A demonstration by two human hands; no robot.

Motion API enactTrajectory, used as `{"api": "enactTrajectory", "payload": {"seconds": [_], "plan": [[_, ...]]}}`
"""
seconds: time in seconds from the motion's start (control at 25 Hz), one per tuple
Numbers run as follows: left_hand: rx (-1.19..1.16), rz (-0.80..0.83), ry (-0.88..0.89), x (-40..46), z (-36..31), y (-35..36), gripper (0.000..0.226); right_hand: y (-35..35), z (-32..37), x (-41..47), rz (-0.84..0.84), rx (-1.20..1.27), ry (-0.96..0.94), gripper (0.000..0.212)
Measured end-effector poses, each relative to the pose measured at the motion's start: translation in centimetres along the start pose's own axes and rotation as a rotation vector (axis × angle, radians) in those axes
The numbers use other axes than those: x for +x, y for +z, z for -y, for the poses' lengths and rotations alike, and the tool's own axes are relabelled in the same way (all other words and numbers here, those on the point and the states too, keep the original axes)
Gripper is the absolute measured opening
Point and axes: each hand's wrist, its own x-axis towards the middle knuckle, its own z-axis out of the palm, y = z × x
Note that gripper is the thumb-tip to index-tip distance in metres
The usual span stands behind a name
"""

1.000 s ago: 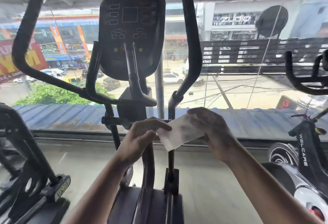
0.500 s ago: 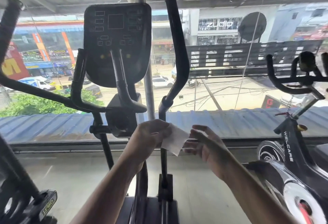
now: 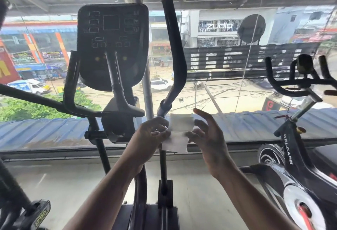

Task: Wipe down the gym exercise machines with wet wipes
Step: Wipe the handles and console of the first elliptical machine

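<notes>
White wipe (image 3: 179, 132), partly unfolded, held up between both hands in front of the elliptical's right handlebar (image 3: 173, 51), low at centre frame. Left hand (image 3: 149, 138): fingers curled, thumb and fingertips pinching the wipe's left edge. Right hand (image 3: 206, 136): fingers spread and only loosely bent, fingertips touching the wipe's right edge; whether it actually grips the sheet cannot be told. The wipe's lower part hangs down below the hands, creased across its middle.

Black console (image 3: 112, 45) of the elliptical stands above and left of the hands, screen dark, on a central post. A curved left handlebar (image 3: 69, 76) rises beside the console; the right handlebar runs from its joint just above the wipe to a rounded tip near the ceiling.

Spin bike (image 3: 295, 156) marked WELCARE stands at right, well apart from the hands, its handlebars level with the console's lower edge. Part of another machine (image 3: 21, 208) shows at lower left. Window glass (image 3: 228, 91) behind the machines looks onto a street with shops and cars.
</notes>
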Motion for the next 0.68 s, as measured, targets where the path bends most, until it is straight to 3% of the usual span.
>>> {"api": "enactTrajectory", "payload": {"seconds": [0.12, 0.24, 0.44, 0.52, 0.68], "plan": [[0.006, -0.024, 0.009, 0.3, -0.4, 0.4, 0.022, 0.4, 0.6, 0.3, -0.030, -0.067, -0.148, 0.061], [-0.036, -0.044, -0.016, 0.7, -0.8, 0.8, 0.029, 0.1, 1.1, 1.0, -0.023, -0.169, -0.257, 0.044], [-0.096, -0.038, 0.064, 1.8, -2.8, 0.6, 0.007, -1.3, 3.6, 3.0, 0.091, -0.176, -0.232, 0.026], [-0.034, -0.026, 0.110, 2.6, -4.3, 0.4, 0.016, -1.7, 5.0, 4.7, 0.222, -0.332, -0.156, 0.034], [-0.001, -0.089, 0.201, 4.8, -6.9, -0.3, 0.018, -1.4, 8.8, 8.2, 0.313, -0.601, -0.212, 0.023]]}}
